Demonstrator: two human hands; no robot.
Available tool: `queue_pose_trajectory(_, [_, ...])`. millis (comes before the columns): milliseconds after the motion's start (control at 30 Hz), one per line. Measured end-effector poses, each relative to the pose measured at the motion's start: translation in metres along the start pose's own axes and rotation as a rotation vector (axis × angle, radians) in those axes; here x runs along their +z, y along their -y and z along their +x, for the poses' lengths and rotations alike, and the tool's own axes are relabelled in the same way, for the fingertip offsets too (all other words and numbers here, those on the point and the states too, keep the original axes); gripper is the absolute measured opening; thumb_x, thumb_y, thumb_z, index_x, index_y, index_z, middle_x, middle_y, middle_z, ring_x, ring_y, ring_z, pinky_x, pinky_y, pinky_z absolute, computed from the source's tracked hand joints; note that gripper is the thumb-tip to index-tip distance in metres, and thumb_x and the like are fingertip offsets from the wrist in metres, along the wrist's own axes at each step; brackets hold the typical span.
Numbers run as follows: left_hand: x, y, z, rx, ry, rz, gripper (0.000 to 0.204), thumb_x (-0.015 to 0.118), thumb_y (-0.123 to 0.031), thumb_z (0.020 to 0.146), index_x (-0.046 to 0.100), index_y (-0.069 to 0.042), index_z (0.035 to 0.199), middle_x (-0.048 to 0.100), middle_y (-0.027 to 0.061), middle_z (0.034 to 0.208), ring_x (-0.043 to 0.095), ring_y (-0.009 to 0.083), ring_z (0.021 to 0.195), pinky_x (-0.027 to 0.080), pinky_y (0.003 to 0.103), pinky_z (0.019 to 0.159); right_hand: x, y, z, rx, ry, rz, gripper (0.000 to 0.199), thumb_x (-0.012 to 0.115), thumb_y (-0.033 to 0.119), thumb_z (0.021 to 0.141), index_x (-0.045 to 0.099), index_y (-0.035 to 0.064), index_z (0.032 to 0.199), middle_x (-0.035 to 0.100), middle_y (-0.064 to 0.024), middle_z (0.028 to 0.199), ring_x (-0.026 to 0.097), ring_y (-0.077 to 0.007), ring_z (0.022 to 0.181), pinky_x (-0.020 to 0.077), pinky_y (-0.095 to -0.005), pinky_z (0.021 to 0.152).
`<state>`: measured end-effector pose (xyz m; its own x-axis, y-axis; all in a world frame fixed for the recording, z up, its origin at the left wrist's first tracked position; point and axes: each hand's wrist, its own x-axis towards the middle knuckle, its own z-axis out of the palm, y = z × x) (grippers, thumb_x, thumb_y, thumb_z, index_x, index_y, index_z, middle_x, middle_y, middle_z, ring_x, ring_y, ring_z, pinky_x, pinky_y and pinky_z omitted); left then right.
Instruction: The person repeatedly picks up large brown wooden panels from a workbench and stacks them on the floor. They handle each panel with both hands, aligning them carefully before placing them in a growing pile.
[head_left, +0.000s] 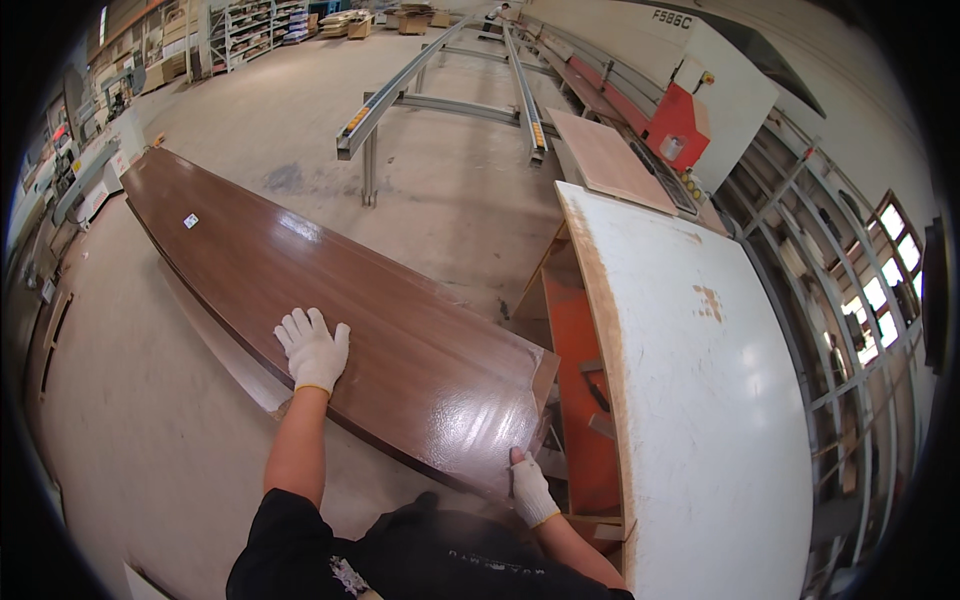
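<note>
A long brown wood-grain panel (pixel 370 290) stretches from the far left toward my body. Its surface shines, and what looks like clear film wrinkles at its near right end. My left hand (pixel 312 350), in a white work glove with a yellow cuff, lies flat on the panel near its left edge with the fingers spread. At the near right corner my right hand (pixel 530 490), gloved the same way, grips the panel's end. Its thumb rests on top, and the other fingers are partly hidden. A small white label (pixel 190 221) sticks to the far part of the panel.
To the right stands a white-topped workbench (pixel 710 380) with orange-lined shelves (pixel 585 410). Ahead run long metal rails (pixel 400 85) on legs, beside a large white and red machine (pixel 680 130). A metal rack (pixel 850 390) lines the right wall. Machinery (pixel 95 185) stands at left.
</note>
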<state>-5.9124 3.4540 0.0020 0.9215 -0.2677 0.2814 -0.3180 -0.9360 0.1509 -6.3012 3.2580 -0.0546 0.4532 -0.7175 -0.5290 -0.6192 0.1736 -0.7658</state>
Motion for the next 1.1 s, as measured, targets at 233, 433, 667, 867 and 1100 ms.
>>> queue_pose_trajectory(233, [-0.005,-0.001,-0.001,0.037,0.077,-0.021,0.071,0.06,-0.054,0.101,0.055,0.002,0.143,0.05,0.0241,0.148,0.039,0.0432,0.142,0.021,0.061,0.125,0.018,0.017,-0.007,0.169,0.117,0.874,0.056,0.061,0.043,0.108,0.057,0.0021,0.146,0.066,-0.017,0.137,0.065,-0.032,0.122,0.0547,-0.049,0.104])
queue_pose_trajectory(433, [0.0,0.003,-0.003,0.06,0.069,-0.004,0.073,0.059,-0.056,0.101,0.054,0.002,0.146,0.05,0.0238,0.151,0.038,0.0428,0.144,0.019,0.059,0.127,0.02,0.034,-0.004,0.046,0.033,0.947,0.055,0.057,0.038,0.111,0.056,-0.0027,0.147,0.064,-0.0153,0.139,0.062,-0.0303,0.124,0.048,-0.0415,0.112])
queue_pose_trajectory(667, [0.008,0.011,0.027,0.13,-0.039,-0.006,0.066,0.061,-0.054,0.099,0.06,-0.001,0.137,0.056,0.0215,0.139,0.045,0.04,0.134,0.029,0.056,0.119,0.032,0.047,0.014,-0.157,-0.085,0.631,0.055,0.059,0.032,0.11,0.053,-0.0043,0.15,0.061,-0.0145,0.141,0.056,-0.0256,0.127,0.0444,-0.0391,0.111])
queue_pose_trajectory(867, [0.018,0.017,0.039,0.06,-0.024,0.038,0.052,0.061,-0.053,0.099,0.065,-0.005,0.118,0.061,0.0174,0.124,0.052,0.0376,0.121,0.037,0.054,0.106,0.046,0.02,0.042,-0.214,0.053,0.456,0.045,0.051,0.031,0.112,0.051,-0.0033,0.14,0.062,-0.0224,0.131,0.064,-0.0325,0.113,0.0537,-0.0465,0.098])
queue_pose_trajectory(1100, [0.012,0.014,0.031,0.021,-0.022,-0.005,0.061,0.061,-0.054,0.1,0.063,-0.002,0.131,0.057,0.0183,0.134,0.048,0.0368,0.129,0.032,0.052,0.116,0.05,-0.031,0.113,-0.175,0.133,0.684,0.061,0.059,0.026,0.106,0.044,-0.0059,0.156,0.058,-0.0223,0.146,0.06,-0.0322,0.126,0.0464,-0.0438,0.114])
